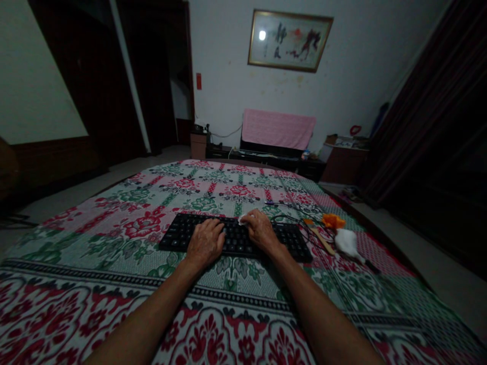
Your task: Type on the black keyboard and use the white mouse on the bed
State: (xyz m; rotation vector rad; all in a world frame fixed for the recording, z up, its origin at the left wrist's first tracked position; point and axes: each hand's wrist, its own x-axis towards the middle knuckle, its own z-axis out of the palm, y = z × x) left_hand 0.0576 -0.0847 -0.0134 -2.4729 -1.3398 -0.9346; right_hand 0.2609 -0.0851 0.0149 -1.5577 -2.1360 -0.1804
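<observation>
The right hand's fingers pinch one small white scrap at the far edge of one black keyboard, mid-frame. The left hand's fingers lie close together, lightly bent, over the keys left of centre. The keyboard lies beneath both hands, its long axis running left to right, the right end slightly lower in the frame. Right of centre rest one wooden stick, one orange cloth and one white bundle, all on one patterned bedspread.
</observation>
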